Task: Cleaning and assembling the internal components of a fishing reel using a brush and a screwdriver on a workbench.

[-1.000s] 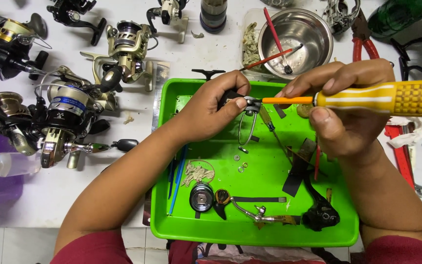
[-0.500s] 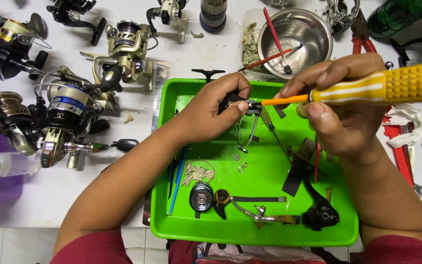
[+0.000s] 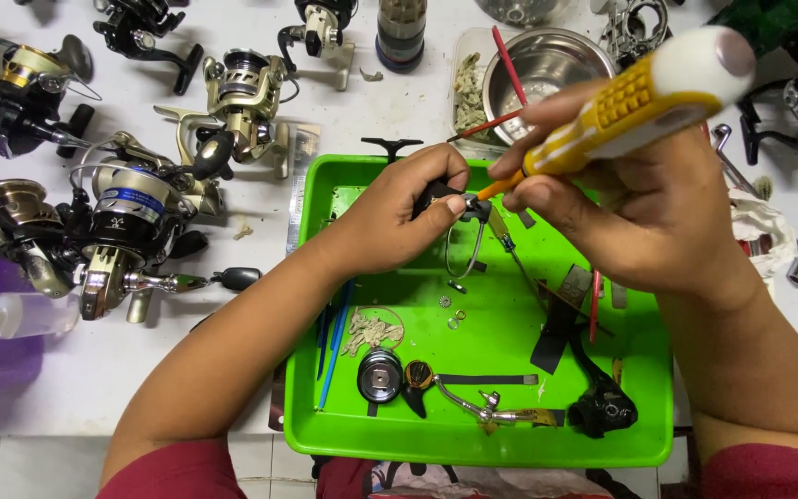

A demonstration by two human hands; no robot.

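At frame centre, over the green tray point(image 3: 325, 416), my left hand point(image 3: 399, 217) pinches a small reel part point(image 3: 459, 208). My right hand point(image 3: 639, 203) grips a yellow screwdriver point(image 3: 639, 97), its tip on that part. Reels point(image 3: 131, 217) line the tabletop point(image 3: 187, 370) at left.

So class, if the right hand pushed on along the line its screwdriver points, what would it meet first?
The right hand drives the yellow screwdriver down-left; its tip already meets the small reel part pinched in the left hand.
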